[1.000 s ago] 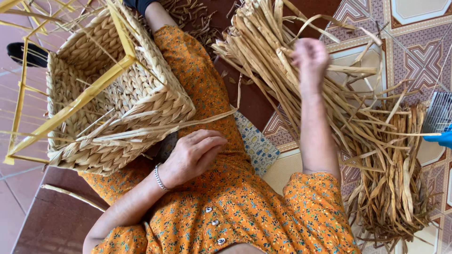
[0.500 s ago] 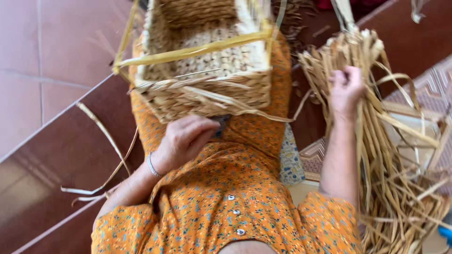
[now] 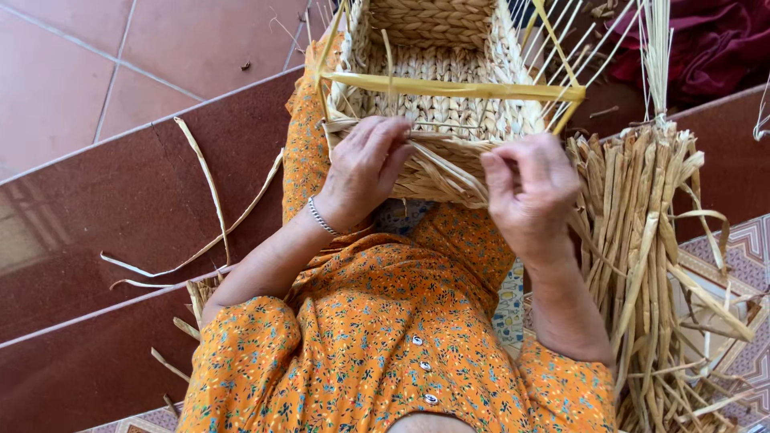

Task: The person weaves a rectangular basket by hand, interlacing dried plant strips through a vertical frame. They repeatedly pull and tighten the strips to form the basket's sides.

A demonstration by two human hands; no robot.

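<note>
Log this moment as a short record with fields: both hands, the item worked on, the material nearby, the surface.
Left hand: left hand rests on the near wall of the woven basket, fingers curled over its edge.
Right hand: right hand pinches a flat straw strand at that wall.
Frame: yellow frame around the basket's top.
Material: dried straw bundle beside the right arm.
Surface: dark red step with loose strips.

The basket (image 3: pixel 437 96) top and straw bundle (image 3: pixel 650 265) bottom run off frame

Both hands on a half-woven basket (image 3: pixel 449 112) in the lap, left hand (image 3: pixel 365 172) pressing its rim, right hand (image 3: pixel 529 196) pinching a strand
</note>
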